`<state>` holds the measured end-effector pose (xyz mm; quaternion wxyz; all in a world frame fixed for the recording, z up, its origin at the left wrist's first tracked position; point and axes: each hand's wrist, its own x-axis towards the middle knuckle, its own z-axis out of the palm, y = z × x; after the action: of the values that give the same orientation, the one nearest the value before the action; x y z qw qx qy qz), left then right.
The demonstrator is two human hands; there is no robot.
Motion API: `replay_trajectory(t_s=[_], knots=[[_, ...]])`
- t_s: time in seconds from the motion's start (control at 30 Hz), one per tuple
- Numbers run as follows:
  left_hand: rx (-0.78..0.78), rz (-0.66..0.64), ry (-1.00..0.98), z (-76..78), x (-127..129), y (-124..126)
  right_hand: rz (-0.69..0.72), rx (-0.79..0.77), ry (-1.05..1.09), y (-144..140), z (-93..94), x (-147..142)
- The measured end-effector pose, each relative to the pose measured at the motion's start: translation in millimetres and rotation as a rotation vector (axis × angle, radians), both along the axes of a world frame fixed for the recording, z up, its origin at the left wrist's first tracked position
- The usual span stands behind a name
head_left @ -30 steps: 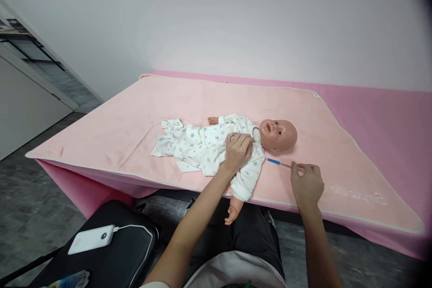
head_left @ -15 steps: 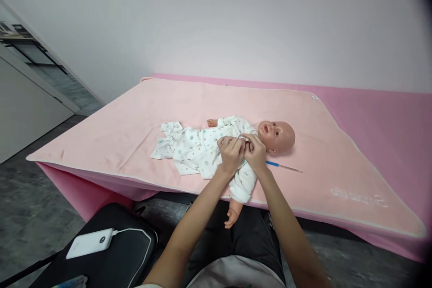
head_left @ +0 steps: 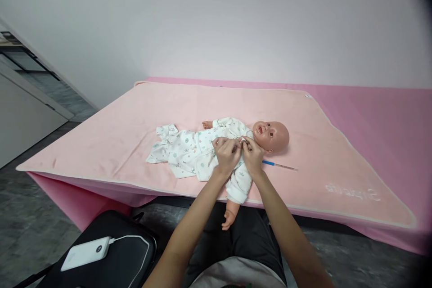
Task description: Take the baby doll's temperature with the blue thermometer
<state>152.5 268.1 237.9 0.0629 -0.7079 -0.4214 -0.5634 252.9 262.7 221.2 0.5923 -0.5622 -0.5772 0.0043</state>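
A baby doll (head_left: 272, 137) lies on its back with its head to the right. It wears a white, patterned baby outfit (head_left: 191, 150). My left hand (head_left: 228, 153) and my right hand (head_left: 252, 153) meet at the doll's upper chest, just below its neck. Both have their fingers pinched together on the edge of the outfit near the collar; the exact fastening between them is too small to make out. One doll arm hangs over the table's near edge, below my hands. Right of my right hand lies a thin stick with a blue end (head_left: 269, 162).
A peach blanket (head_left: 121, 121) with pale lettering covers the pink table (head_left: 388, 130). A white wall (head_left: 216, 31) stands behind it. At lower left, a white power bank (head_left: 86, 253) with a cable rests on a black bag (head_left: 111, 227).
The whole view has shifted slightly, so the doll and table appear a little further left. My hands stay at the doll's collar, with their fingers slightly repositioned.
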Motion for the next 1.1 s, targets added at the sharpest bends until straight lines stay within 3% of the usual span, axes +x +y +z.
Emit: replay_trajectory(t_s=[1.1], knots=[[0.118, -0.032, 0.058, 3.1, -1.8, -5.7, -0.014, -0.032, -0.063, -0.8, -2.8, 0.9]])
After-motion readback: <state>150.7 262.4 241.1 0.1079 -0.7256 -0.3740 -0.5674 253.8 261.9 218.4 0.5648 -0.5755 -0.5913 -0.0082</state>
